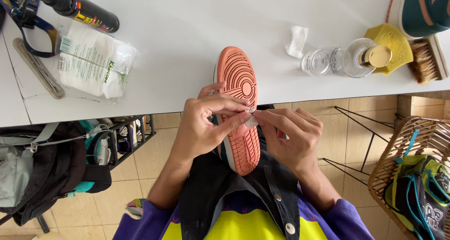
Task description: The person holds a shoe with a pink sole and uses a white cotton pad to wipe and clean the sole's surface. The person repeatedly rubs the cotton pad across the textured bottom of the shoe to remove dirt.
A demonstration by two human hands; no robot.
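**Both hands on the upturned sole**

My left hand (206, 120) wraps over the middle of the shoe (238, 106), fingers curled across its salmon-orange sole so it stays sole-up, heel end braced against my lap and toe end resting on the edge of the white table (187, 43). My right hand (293, 137) comes in from the other side, thumb and forefinger pinched narrow on a small white pad (251, 120), which lies against the sole just where my left fingertips meet it. Holding the shoe this way keeps the tread facing me.

Beyond my right hand, on the table, lie a glass bottle with a gold cap (349, 58), a yellow sponge (391, 45), a brush (424, 62) and a second shoe (424, 8). Beyond my left hand sit a bag of cotton pads (93, 62) and a black spray can (77, 8), all within reach. A wicker basket (398, 160) stands on the floor beside my right arm.
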